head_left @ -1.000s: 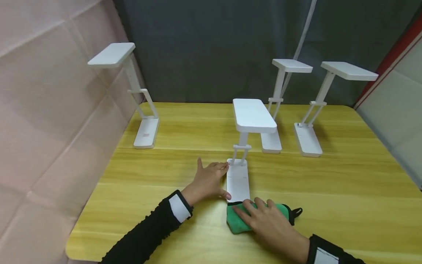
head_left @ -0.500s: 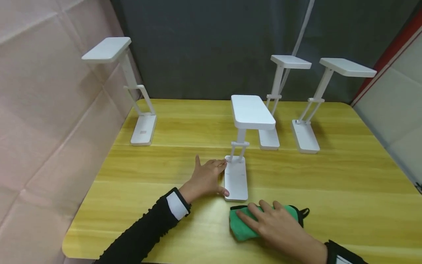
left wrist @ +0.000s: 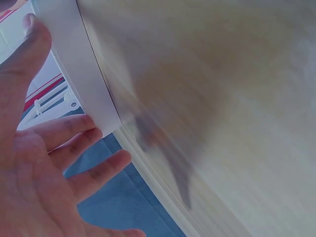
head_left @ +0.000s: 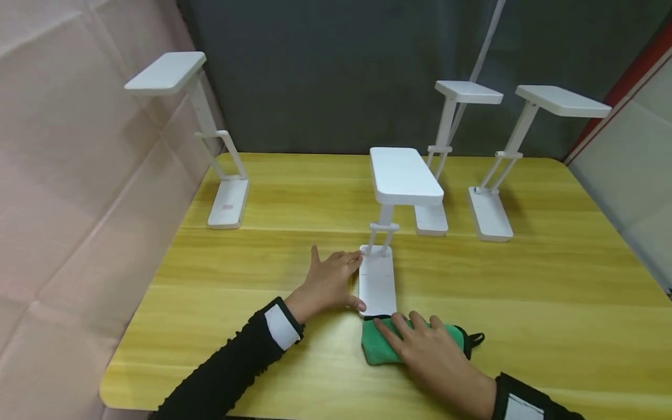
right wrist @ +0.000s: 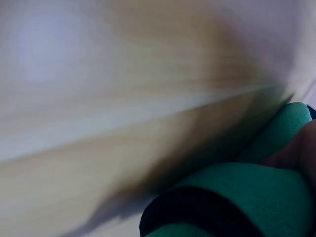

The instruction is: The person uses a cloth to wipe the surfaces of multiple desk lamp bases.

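In the middle of the table stands a white folding desk lamp with its flat head raised over its base. My left hand lies along the left side of that base, thumb near the front corner, fingertips at the back end. Its fingers look mostly straight in the left wrist view. Under my right hand is a folded green cloth with black edging and a loop, its upper edge against the front of the base. The right fingers spread over the cloth; its folds bulge in the right wrist view.
More white desk lamps stand behind: one at the back left, one behind the middle lamp, another at the back right. A pale wall covering rises on the left, a dark curtain at the back.
My right hand and the green cloth drew back right from the lamp base, then came forward left against it again. My left hand stays at the base; the whole view shifted slightly.
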Motion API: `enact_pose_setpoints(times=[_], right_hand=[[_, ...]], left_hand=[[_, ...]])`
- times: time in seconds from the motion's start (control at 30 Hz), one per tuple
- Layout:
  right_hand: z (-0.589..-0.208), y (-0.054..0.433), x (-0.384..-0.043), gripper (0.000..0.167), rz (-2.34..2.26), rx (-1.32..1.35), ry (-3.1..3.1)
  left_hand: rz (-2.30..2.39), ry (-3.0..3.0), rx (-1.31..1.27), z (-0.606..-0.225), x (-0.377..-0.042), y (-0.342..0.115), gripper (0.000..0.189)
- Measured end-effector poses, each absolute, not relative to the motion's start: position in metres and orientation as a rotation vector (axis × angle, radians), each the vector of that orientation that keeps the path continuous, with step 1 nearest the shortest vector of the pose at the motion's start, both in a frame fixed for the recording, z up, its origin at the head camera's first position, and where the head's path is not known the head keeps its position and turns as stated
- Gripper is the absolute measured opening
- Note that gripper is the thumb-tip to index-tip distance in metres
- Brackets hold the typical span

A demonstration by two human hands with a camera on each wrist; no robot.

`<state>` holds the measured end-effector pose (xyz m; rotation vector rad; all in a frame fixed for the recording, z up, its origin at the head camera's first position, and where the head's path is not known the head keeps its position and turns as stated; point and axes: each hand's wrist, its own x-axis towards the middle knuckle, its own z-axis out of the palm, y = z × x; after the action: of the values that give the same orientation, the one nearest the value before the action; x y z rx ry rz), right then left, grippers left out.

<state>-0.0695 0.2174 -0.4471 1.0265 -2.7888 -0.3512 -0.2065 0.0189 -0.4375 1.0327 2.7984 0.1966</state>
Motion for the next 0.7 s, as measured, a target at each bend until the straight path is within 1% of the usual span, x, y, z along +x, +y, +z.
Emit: enact_pose_setpoints(times=[0.27, 0.37, 0.47, 0.6, 0.7], right_hand=[[-0.440, 0.246, -0.059, 0.057, -0.350, 0.989, -2.792], [-0.432, 0.241, -0.057, 0.065, -0.306, 1.071, -2.759], [-0.430, 0.222, -0.061, 0.067, -0.272, 1.178, -2.717], [-0.436, 0.196, -0.071, 0.055, -0.297, 1.213, -2.696], [-0.440, 0.192, -0.075, 0.051, -0.352, 1.147, -2.732]], left_hand=[[0.210, 2.785, 1.025, -0.436, -0.206, 0.016, 0.103], [0.205, 2.784, 1.023, -0.436, -0.206, 0.016, 0.103], [0.202, 2.791, 1.019, -0.435, -0.206, 0.015, 0.103], [0.195, 2.797, 1.014, -0.434, -0.205, 0.016, 0.102], [0.184, 2.788, 1.022, -0.433, -0.204, 0.017, 0.101]])
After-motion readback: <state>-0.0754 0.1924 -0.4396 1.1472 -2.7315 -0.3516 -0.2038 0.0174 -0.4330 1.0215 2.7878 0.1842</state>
